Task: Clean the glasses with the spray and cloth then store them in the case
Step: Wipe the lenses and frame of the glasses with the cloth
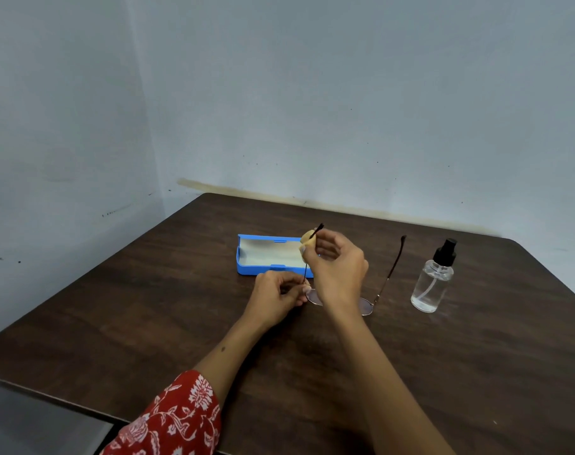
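Observation:
Thin-framed glasses (383, 287) with round lenses are held just above the dark wooden table (148, 323), both temples unfolded and pointing away from me. My left hand (277, 295) pinches the left hinge end of the frame. My right hand (337, 264) pinches a small yellow cloth (307, 239) around the left temple near its dark tip. The blue case (263, 256) lies open behind my hands, its pale inside showing. A clear spray bottle (433, 280) with a black pump top stands upright to the right of the glasses.
The table sits in a corner against grey-blue walls (345, 93). Its left edge runs diagonally toward me, with floor below at the lower left.

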`<state>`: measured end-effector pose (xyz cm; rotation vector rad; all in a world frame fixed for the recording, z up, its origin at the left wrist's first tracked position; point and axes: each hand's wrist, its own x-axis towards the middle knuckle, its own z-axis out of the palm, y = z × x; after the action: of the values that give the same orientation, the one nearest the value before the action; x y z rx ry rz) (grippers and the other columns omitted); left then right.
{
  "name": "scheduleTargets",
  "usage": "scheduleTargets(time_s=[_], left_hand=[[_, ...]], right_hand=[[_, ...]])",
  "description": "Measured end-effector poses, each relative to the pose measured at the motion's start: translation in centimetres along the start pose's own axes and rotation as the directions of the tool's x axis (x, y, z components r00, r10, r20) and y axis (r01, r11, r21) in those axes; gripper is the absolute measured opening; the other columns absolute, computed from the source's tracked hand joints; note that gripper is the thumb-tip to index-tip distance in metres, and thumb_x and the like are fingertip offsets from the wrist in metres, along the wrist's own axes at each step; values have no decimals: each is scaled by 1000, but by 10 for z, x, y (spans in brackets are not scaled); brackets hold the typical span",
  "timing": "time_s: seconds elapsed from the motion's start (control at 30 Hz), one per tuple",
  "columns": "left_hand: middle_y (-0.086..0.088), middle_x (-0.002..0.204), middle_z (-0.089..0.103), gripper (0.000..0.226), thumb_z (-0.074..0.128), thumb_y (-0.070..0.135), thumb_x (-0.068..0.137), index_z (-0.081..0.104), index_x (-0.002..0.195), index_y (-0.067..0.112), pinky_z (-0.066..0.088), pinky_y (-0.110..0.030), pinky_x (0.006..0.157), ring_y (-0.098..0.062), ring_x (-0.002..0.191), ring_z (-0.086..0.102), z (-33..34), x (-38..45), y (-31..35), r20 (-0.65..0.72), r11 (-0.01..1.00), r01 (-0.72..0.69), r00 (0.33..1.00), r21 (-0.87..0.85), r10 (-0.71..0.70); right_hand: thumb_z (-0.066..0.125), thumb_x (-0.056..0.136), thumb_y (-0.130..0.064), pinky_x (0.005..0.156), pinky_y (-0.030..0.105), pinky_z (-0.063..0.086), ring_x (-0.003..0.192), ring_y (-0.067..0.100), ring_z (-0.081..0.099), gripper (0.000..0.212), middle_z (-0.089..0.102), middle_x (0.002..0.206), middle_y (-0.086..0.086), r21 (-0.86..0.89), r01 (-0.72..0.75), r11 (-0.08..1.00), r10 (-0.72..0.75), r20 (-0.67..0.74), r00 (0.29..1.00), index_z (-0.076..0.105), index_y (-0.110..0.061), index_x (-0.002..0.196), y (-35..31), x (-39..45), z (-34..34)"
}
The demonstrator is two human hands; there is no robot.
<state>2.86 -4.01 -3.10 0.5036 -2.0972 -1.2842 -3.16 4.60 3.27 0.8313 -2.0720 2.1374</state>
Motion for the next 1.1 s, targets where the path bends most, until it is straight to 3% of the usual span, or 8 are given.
scheduleTargets(time_s=[0.17,0.27,0.37,0.47,0.77,0.93,1.1], left_hand=[[-10,83,73,16,58,0,87,71,96,3,57,-20,69,-15,75,71,-2,-1,2,14,998,-38,999,43,38],[-10,83,74,16,58,0,87,72,94,4,57,-21,70,-15,75,71,-3,-1,2,19,998,-40,999,49,39],[-10,83,73,15,60,2,86,70,98,2,58,-25,72,-18,74,71,-2,-1,2,9,1000,4,1000,11,-4],[-3,77,70,13,60,0,86,70,94,4,57,-19,68,-13,70,69,-1,-2,4,9,1000,8,1000,-2,-8],[-10,85,73,17,59,1,86,71,99,2,57,-21,70,-17,77,71,-3,-1,3,23,1000,-16,1000,14,16],[-9,84,72,15,60,2,86,70,97,3,56,-18,68,-18,76,70,-2,-1,3,30,1000,7,1000,-5,-7],[-9,87,74,18,59,1,87,70,100,4,55,-16,69,-13,78,71,-3,-1,2,34,999,-16,999,33,15]], right_hand=[[72,76,-7,68,12,52,73,0,64,20,68,78,-11,-92,-70,993,74,39,997,70,-20,91,21,-12,1],[71,76,-6,63,8,50,71,-1,63,19,68,76,-9,-118,-90,989,97,58,994,71,-17,92,24,-12,0],[71,75,-7,64,9,47,69,-1,63,17,67,74,-12,-80,-40,996,41,13,999,71,-19,88,10,-6,0],[71,76,-6,60,2,43,68,-5,63,17,68,76,-11,0,12,1000,-12,-26,1000,71,-16,90,-1,-1,0],[71,77,-8,67,11,49,72,-1,64,16,70,79,-10,-56,-40,998,40,-6,999,72,-17,90,16,-11,4],[72,76,-6,61,3,44,69,-6,63,20,70,80,-9,31,2,1000,-1,-31,1000,71,-17,92,-2,-3,2],[70,74,-6,69,14,51,74,-2,65,22,70,78,-11,-44,-46,998,46,-5,999,69,-25,86,15,-15,4]])
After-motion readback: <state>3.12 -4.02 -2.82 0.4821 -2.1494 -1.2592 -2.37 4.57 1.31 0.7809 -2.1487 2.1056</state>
